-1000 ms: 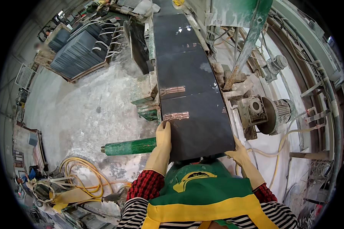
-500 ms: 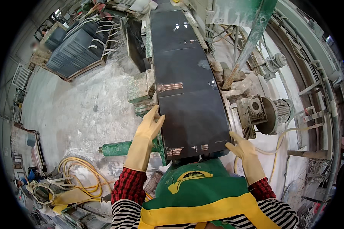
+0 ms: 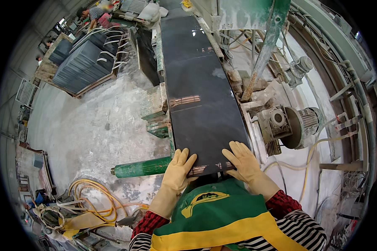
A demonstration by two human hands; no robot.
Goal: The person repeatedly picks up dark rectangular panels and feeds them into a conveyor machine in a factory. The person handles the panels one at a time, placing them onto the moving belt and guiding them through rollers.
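Note:
A dark, glossy stone slab [image 3: 207,129] lies flat on a long conveyor in front of me, with its near edge close to my green apron. My left hand [image 3: 176,169], in a cream rubber glove, rests on the slab's near left corner with fingers stretched forward. On the near right corner lies my right hand [image 3: 244,164], gloved alike, its fingers spread flat over the edge. Neither hand grips anything. Farther along the conveyor, another dark slab [image 3: 194,79] adjoins the near one.
A green roller [image 3: 142,167] sticks out at the left. A motor [image 3: 276,121] stands at the right. Yellow hoses [image 3: 88,192] coil on the floor. At the far left, grey slabs [image 3: 83,65] stand in a rack; a person [image 3: 96,14] bends beyond it.
Both hands have moved inward and nearer to me, from the slab's side edges onto its near corners. A bending person has come into view at the far left.

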